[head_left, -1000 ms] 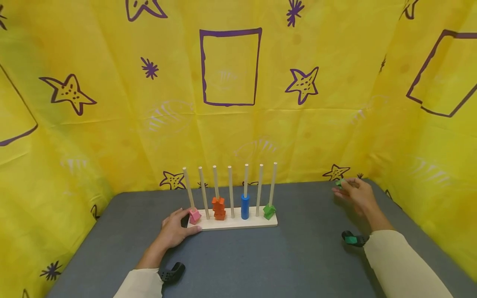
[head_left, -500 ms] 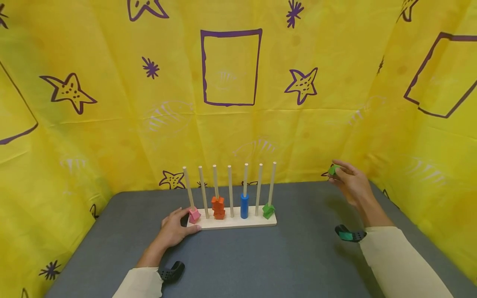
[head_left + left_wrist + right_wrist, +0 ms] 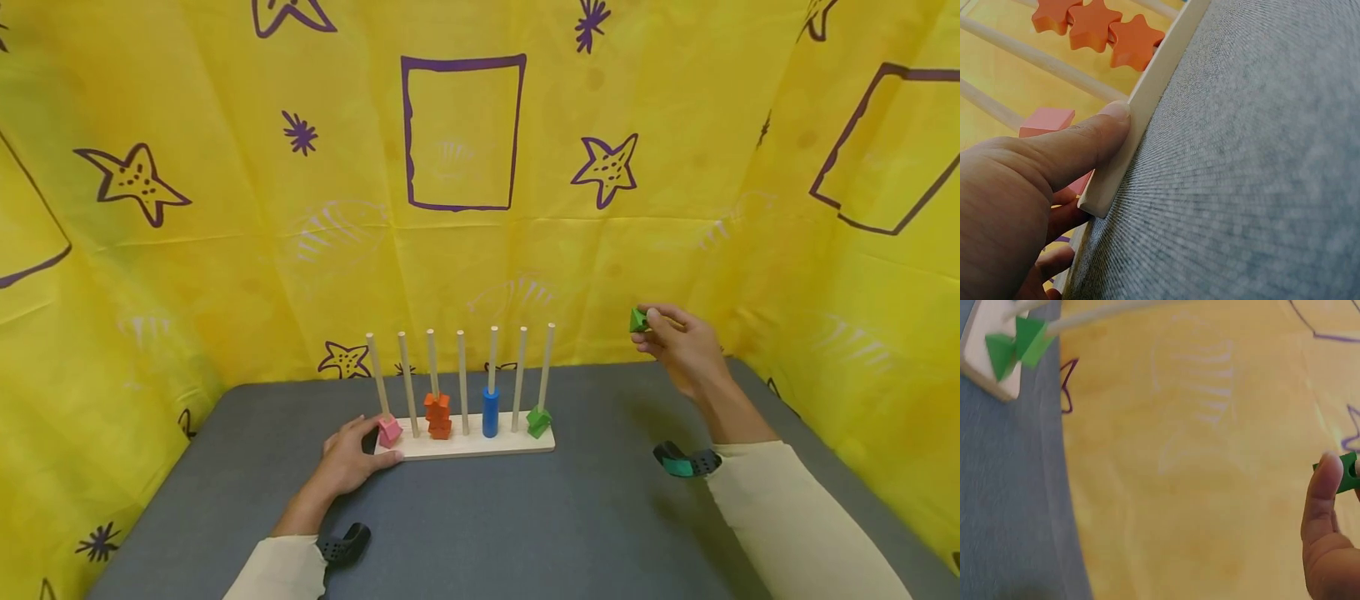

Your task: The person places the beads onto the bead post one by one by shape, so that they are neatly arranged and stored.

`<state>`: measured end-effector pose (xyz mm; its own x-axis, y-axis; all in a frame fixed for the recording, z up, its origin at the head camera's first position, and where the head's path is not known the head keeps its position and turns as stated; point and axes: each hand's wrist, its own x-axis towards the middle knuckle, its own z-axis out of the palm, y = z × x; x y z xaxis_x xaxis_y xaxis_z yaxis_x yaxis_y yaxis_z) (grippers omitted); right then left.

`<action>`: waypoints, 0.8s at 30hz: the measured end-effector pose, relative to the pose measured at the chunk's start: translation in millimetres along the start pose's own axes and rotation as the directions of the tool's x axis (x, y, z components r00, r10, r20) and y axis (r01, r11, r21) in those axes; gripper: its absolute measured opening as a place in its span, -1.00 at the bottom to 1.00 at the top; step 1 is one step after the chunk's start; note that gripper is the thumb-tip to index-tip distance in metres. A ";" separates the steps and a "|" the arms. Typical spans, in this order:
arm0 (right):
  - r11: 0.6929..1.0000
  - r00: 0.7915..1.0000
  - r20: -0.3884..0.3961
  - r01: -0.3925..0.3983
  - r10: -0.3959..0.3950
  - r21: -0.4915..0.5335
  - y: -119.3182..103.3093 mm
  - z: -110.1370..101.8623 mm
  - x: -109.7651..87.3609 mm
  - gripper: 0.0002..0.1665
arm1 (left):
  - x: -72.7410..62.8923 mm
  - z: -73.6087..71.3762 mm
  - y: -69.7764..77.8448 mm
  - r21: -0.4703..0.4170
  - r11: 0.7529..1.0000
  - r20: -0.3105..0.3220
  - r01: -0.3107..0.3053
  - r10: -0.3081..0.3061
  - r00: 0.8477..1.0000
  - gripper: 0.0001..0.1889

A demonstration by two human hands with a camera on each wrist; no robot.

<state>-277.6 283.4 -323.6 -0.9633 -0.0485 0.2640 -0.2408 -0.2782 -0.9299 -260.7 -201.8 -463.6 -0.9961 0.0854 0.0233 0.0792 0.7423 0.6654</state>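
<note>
A wooden peg stand (image 3: pixel 472 448) with several upright pegs stands on the table. My left hand (image 3: pixel 347 460) grips its left end, the thumb (image 3: pixel 1100 134) lying along the front edge of the base. Up in the air to the right of the stand, my right hand (image 3: pixel 684 350) pinches a green triangular bead (image 3: pixel 637 320); a hole shows in it in the right wrist view. Green triangular beads (image 3: pixel 538 422) sit low on the rightmost peg. The leftmost peg carries a pink bead (image 3: pixel 389 431), partly hidden by my thumb in the left wrist view.
Orange star beads (image 3: pixel 438 417) are stacked on the third peg from the left. A blue cylinder (image 3: pixel 491 414) is on another peg, right of the middle. Yellow patterned cloth (image 3: pixel 465 275) rises behind and beside the grey table (image 3: pixel 480 525).
My right hand has risen and moved left toward the stand, carrying the green triangular bead off the table's back right area. The left hand stays on the stand's end.
</note>
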 end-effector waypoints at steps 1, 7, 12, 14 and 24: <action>1.000 1.000 0.007 -0.004 0.004 0.008 -1.3 3.3 0.9 -0.62 | -0.1 -0.1 -0.1 -0.002 1.000 -0.001 -0.003 0.003 1.000 -0.10; 1.000 0.999 0.042 0.019 -0.019 -0.009 -6.7 21.6 3.7 -0.60 | 0.6 0.1 -1.2 0.003 1.000 -0.003 -0.010 0.010 1.000 -0.12; 0.985 0.993 0.057 0.107 -0.100 -0.139 -7.6 36.4 4.8 -0.58 | 1.5 0.8 -1.1 0.011 1.000 -0.004 -0.008 0.008 1.000 -0.11; 0.959 0.988 0.072 0.148 -0.134 -0.242 -8.5 42.4 5.6 -0.54 | 1.8 1.1 -1.3 0.013 1.000 -0.005 -0.011 0.011 1.000 -0.11; 0.839 0.964 0.137 0.266 -0.228 -0.475 -8.5 72.2 8.8 -0.62 | 0.9 1.3 -2.6 0.005 1.000 -0.012 -0.018 0.018 1.000 -0.12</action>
<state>-275.5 216.1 -294.8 -0.8575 -0.1148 0.5016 -0.5145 0.2089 -0.8317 -261.7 -202.8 -466.3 -0.9949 0.0907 0.0440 0.0971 0.7436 0.6615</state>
